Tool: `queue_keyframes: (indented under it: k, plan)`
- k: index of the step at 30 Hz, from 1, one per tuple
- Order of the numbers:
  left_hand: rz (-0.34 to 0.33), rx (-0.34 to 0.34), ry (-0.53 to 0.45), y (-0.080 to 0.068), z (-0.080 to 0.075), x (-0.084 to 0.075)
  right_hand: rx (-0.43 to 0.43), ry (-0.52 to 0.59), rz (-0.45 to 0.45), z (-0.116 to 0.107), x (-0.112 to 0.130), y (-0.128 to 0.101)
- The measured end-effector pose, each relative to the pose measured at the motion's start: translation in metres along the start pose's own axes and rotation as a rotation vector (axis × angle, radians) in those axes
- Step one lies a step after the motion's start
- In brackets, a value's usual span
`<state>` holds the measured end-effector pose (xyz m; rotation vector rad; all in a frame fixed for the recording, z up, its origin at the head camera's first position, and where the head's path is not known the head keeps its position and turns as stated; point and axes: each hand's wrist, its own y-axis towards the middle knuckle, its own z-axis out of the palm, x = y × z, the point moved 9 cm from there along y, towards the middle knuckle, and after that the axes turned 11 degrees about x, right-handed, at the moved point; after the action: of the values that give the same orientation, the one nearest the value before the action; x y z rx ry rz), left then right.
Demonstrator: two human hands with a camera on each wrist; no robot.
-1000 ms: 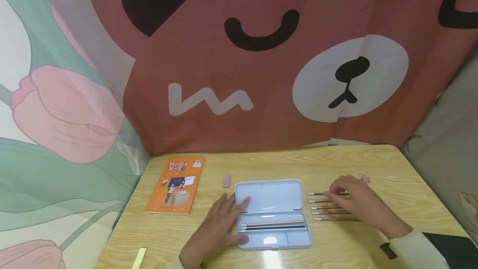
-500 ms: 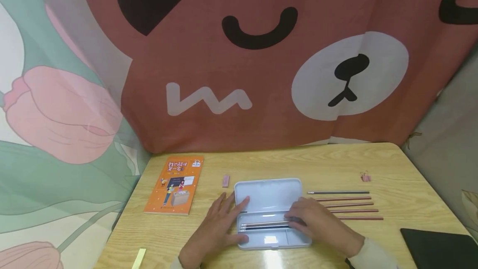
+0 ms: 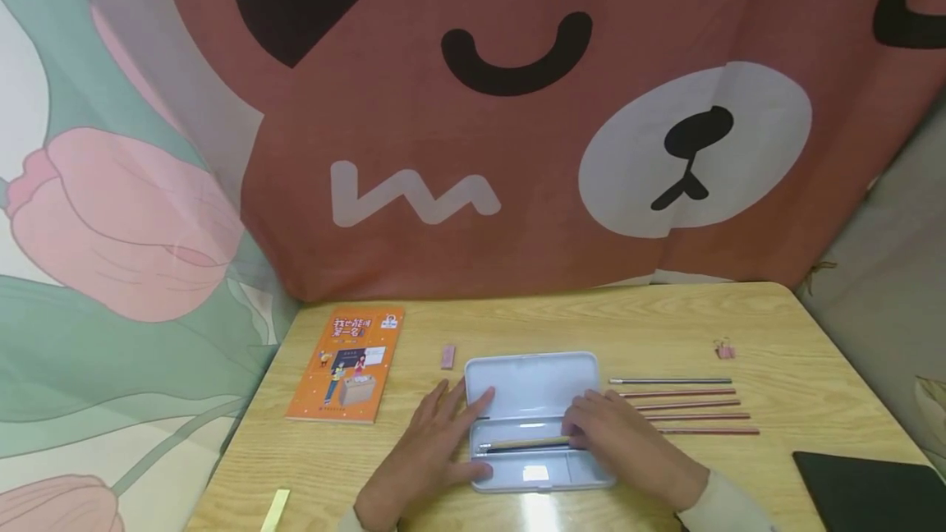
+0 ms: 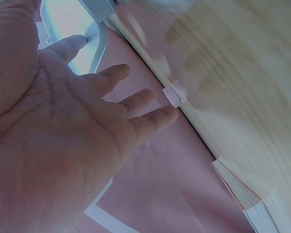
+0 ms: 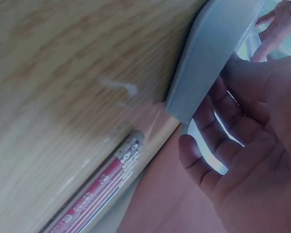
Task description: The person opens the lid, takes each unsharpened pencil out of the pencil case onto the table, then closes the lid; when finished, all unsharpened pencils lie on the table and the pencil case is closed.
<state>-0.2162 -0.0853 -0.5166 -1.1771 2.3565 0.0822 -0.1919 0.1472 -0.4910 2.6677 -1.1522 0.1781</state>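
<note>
A pale blue pencil case (image 3: 532,384) lies with its lid raised back, in front of the person. Against its left side rests my left hand (image 3: 432,450), fingers spread, index fingertip on the lid and thumb at the front corner. Pencils (image 3: 523,444) lie in the case's long compartment, eraser ends to the left. My right hand (image 3: 628,446) reaches over the case's right end and pinches their right ends, which its curled fingers hide. In the right wrist view, the fingers (image 5: 203,145) bend around the case's end wall (image 5: 218,53).
Right of the case lie a dark pencil (image 3: 672,381) and several reddish pencils (image 3: 702,416). A pink binder clip (image 3: 725,349) sits behind them, a black flat object (image 3: 865,491) nearer. On the left are a pink eraser (image 3: 447,357), an orange book (image 3: 347,368) and a yellow strip (image 3: 276,510).
My right hand has moved left from the dark pencil on the table to the right end of the case and the pencils there. My left hand has stayed in place.
</note>
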Motion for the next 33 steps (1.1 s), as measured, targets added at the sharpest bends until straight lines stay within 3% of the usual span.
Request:
queue_keyframes:
  k: [4, 11, 15, 23, 29, 33]
  plan:
    - [0.009, -0.003, -0.009, -0.001, 0.000, 0.000, -0.036, 0.116, 0.023, -0.008, -0.006, -0.003]
    - [-0.002, 0.006, -0.012, -0.001, 0.000, 0.000, -0.115, 0.331, -0.051, -0.034, -0.026, -0.023]
    - [-0.002, 0.010, -0.008, -0.001, 0.000, -0.001, -0.057, 0.476, -0.005, -0.045, -0.055, -0.052]
    - [-0.003, 0.014, -0.010, 0.000, -0.001, -0.002, 0.078, 0.533, 0.035, -0.062, -0.109, -0.117]
    - [0.001, 0.014, -0.010, 0.000, -0.001, -0.003, 0.218, 0.597, 0.096, -0.047, -0.133, -0.150]
    - [0.005, 0.016, -0.019, -0.001, -0.002, -0.004, 0.200, 0.553, 0.073, -0.038, -0.138, -0.158]
